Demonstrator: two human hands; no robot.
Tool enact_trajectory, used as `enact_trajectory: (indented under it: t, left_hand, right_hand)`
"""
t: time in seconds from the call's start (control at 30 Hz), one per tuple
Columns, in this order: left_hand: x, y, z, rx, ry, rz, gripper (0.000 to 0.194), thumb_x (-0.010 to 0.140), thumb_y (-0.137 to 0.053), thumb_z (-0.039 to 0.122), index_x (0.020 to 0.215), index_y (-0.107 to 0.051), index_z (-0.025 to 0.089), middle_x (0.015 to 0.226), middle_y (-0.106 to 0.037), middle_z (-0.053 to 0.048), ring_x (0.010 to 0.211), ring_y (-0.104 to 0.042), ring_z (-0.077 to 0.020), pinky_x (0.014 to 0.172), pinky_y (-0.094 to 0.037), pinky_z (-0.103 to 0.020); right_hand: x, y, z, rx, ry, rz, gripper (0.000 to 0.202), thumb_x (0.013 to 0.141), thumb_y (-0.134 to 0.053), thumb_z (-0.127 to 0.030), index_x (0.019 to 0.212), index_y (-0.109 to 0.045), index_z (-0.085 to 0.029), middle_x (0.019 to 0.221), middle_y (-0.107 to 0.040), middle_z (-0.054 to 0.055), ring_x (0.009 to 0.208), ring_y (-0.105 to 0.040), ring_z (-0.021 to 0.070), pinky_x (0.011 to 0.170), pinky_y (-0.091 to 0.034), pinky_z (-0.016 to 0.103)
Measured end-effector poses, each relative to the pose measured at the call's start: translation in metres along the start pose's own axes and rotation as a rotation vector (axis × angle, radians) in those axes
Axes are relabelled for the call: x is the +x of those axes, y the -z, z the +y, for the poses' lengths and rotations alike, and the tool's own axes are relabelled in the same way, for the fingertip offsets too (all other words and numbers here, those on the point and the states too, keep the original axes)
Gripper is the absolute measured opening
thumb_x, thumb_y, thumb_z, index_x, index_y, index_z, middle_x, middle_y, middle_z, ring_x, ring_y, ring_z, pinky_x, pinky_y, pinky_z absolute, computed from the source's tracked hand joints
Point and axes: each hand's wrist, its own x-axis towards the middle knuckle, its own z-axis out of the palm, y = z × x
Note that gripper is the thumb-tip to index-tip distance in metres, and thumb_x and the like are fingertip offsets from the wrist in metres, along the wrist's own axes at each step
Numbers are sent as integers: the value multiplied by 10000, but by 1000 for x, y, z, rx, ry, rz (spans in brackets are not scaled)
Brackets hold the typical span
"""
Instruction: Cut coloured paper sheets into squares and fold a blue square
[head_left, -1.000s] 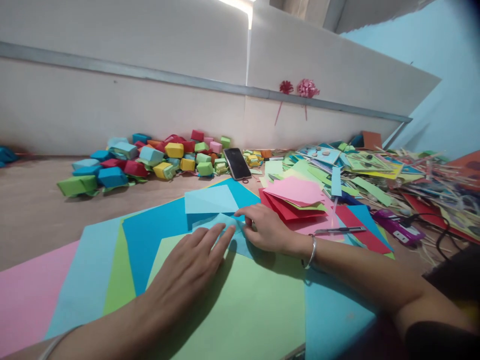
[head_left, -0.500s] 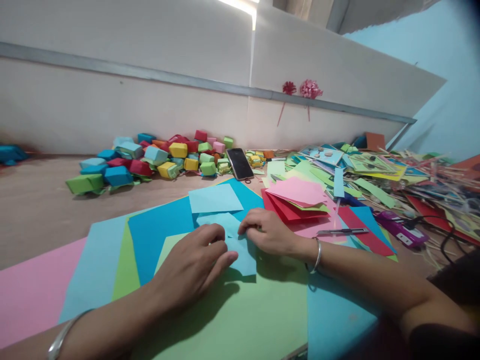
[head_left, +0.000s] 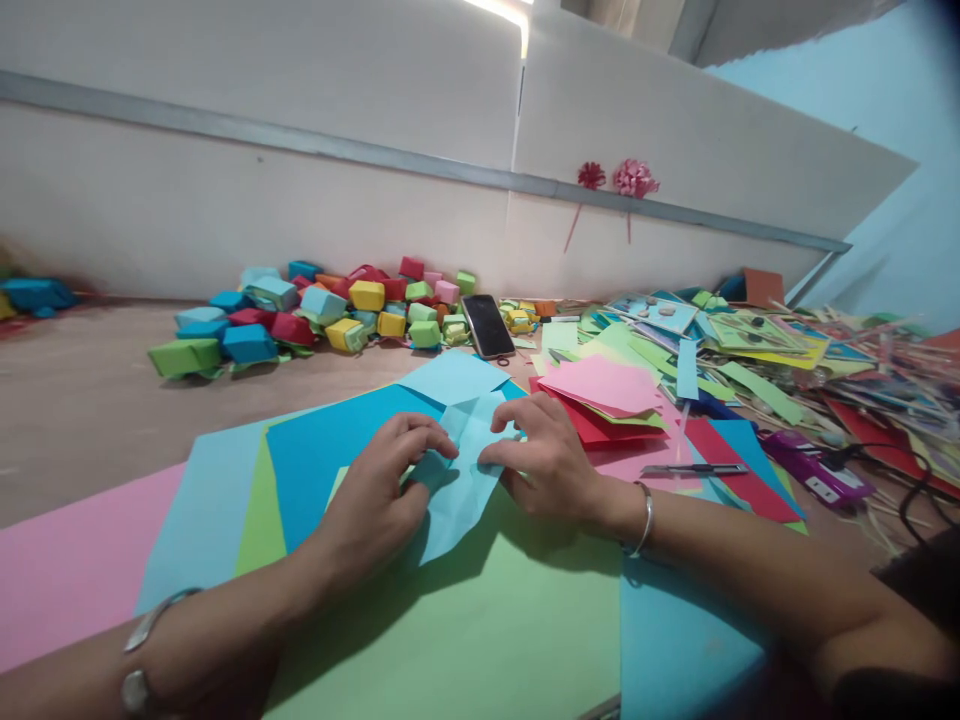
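Note:
A creased light blue paper (head_left: 461, 500) is held at a tilt between my hands, above a large green sheet (head_left: 525, 620). My left hand (head_left: 382, 480) grips its left side, thumb low and fingers curled over the upper part. On the right side, my right hand (head_left: 544, 455) pinches the paper between thumb and bent fingers. Just behind it, a flat light blue piece (head_left: 454, 376) lies on a darker blue sheet (head_left: 307, 460).
Small coloured paper boxes (head_left: 251, 343) are heaped along the wall, beside a phone (head_left: 487, 327). To the right are pink and red papers (head_left: 600, 385), a cutter (head_left: 694, 469), a purple power strip (head_left: 817, 468) and piled paper scraps and sticks.
The light blue paper has been lifted and tilted up from the green sheet, its folds opened out. My right hand's fingers have spread more, and the view has shifted slightly.

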Motion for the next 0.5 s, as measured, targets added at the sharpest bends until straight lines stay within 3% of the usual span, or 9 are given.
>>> enact_trajectory:
  t: [0.13, 0.33, 0.5]
  left_hand:
    - [6, -3, -9, 48, -34, -15, 456, 608, -380, -34, 844, -677, 218, 1022, -661, -29, 976, -645, -180, 857, -528, -312]
    - [10, -10, -26, 249, -169, -145, 443, 683, -454, -16, 821, -777, 254, 1032, -756, -40, 1043, -601, -251, 919, -472, -422]
    - [5, -2, -11, 391, -119, -81, 415, 794, -397, 98, 803, -780, 258, 886, -712, -63, 826, -548, -246, 748, -386, -410]
  right_hand:
    - [-2, -3, 1, 35, 92, -139, 218, 935, -530, -181, 941, -742, -225, 947, -684, 44, 885, -513, 193, 772, -317, 357]
    - [-5, -7, 1, 57, 193, -280, 130, 932, -613, -250, 931, -735, -204, 935, -690, 55, 878, -520, 193, 739, -302, 351]
    - [-3, -7, 4, 174, 125, -350, 132, 899, -637, -199, 976, -744, -200, 952, -694, 64, 901, -562, 198, 768, -363, 344]
